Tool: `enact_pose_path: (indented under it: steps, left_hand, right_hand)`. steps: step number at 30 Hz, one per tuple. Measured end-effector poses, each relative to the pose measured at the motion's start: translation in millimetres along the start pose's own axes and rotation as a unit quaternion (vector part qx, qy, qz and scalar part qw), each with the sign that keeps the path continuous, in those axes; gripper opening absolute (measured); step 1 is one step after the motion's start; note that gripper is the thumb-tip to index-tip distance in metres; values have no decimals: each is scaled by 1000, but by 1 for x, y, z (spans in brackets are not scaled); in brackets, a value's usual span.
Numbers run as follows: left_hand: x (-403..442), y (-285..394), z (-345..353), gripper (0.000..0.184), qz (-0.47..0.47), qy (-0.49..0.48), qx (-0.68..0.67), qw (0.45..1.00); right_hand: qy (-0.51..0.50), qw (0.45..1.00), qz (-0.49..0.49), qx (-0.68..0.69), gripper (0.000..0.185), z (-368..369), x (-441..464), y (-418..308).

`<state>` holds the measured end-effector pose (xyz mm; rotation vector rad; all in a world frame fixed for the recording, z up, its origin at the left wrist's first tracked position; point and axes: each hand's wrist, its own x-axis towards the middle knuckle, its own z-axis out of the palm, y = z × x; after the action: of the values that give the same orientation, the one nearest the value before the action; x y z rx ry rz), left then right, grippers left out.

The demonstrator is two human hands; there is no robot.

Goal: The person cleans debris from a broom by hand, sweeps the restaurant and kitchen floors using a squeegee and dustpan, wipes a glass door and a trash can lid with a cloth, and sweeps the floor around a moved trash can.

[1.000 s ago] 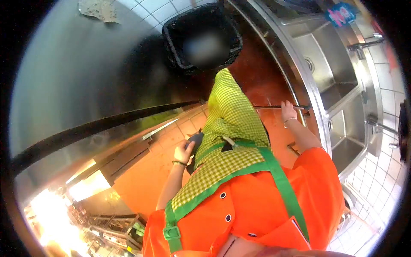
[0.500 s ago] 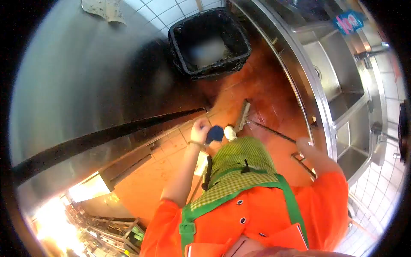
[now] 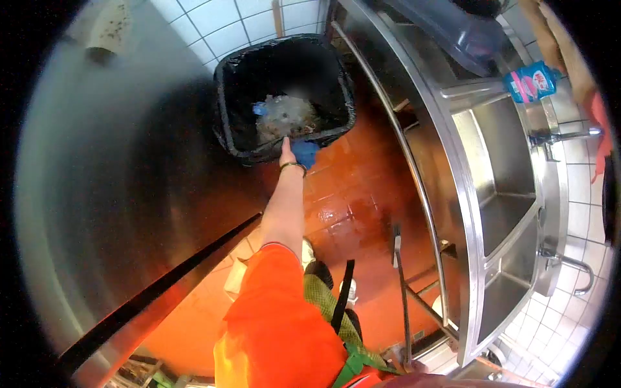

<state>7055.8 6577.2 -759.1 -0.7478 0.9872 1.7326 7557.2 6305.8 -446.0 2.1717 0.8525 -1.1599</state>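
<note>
My left hand (image 3: 288,154) reaches forward to the near rim of a black bin (image 3: 222,113) lined with a black bag. A blue cloth-like piece (image 3: 305,154) is in its grip, hanging on the right side of the hand by the rim. Whether the fingers touch the rim as well is hard to see. Loose rubbish (image 3: 288,116) and a small blue scrap lie inside the bin. A long-handled floor tool (image 3: 402,291) stands to my right near the sink frame. My right hand does not show.
A steel sink unit (image 3: 462,194) with a rail (image 3: 414,155) runs along the right. A blue bottle with a pink label (image 3: 532,83) stands on its back edge. A dark-edged steel surface (image 3: 129,226) lies left. The red tiled floor (image 3: 343,207) looks wet.
I have moved forward to the bin, and my left arm has stretched out to its rim with the blue piece. The floor tool now stands more upright, and my right hand has left the view.
</note>
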Motion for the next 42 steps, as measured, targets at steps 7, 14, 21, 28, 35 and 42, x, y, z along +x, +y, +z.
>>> enact_pose_path:
  steps: [7,14,21,28,35,42]
  left_hand:
    - [48,-35,-58,36,41,87,8,995]
    - [-97,-112,-153,39,-14,162,27,986]
    - [-247,-229,-268,34,2,217,35,976]
    - [-334,-308,-422,37,37,270,27,962]
    - [-430,-325,-581,29,104,293,24,950]
    - [-550,-306,-673,28,116,314,30,942]
  right_hand:
    - [-22,999,-21,-42,31,-3,55,79]
    - [-95,974,-206,-27,25,-46,110,93]
    - [-125,951,-278,48,19,-86,159,145]
    - [-109,950,-294,-7,16,-99,192,205]
    - [-51,902,-371,-215,23,-98,194,192]
    - [-117,887,-399,-200,12,-99,182,181]
